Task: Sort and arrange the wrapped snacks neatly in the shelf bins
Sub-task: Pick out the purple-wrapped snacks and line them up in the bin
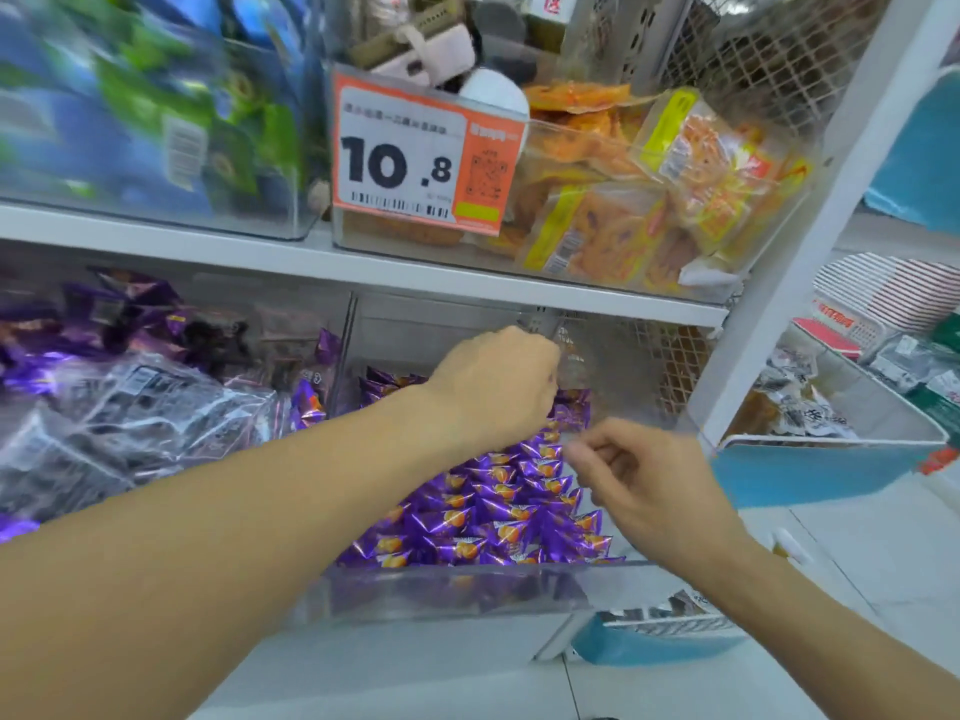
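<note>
While left hand (498,387) reaches deep into clear shelf bin (457,589), grip curled, contents unclear, right hand (639,480) hovers loosely curled, empty. Purple wrapped snacks (498,506) fill bin: light, crinkly, slippery; pinch wrapper ends.

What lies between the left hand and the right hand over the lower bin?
In the head view, purple wrapped snacks in the clear bin show between the left hand and right hand.

Shelf board (467,283) hangs low over the open bin (452,584)
</note>
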